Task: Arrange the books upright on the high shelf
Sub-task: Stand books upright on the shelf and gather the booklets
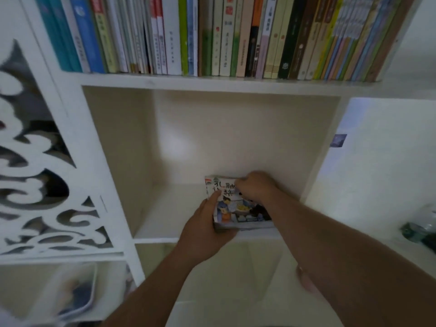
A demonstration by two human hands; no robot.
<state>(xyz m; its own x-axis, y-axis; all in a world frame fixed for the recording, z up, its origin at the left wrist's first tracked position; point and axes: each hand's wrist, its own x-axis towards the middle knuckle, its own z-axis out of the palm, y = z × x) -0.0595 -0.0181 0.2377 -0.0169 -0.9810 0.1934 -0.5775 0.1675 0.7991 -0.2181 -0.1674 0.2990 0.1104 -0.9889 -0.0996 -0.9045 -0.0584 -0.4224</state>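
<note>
Risk noted: the small stack of picture books (238, 208) is likely sliding apart during a lift, since the grip is reaching only its left edge and top. The left hand (207, 223) is gripping the near-left corner; the right hand (256, 186) is curling over the far edge. The stack is lying flat in the lower cubby (169, 223), beneath the high shelf (212, 83) already carrying upright books (212, 36). Top cover: illustrated, glossy, thin.

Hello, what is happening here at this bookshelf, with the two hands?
A person reaches with both hands into the open middle compartment of a white bookshelf. The left hand grips the near left corner of a small stack of picture books lying flat there, and the right hand holds its far edge. The high shelf above is already packed with upright books. The stack is not yet lifted.
</note>
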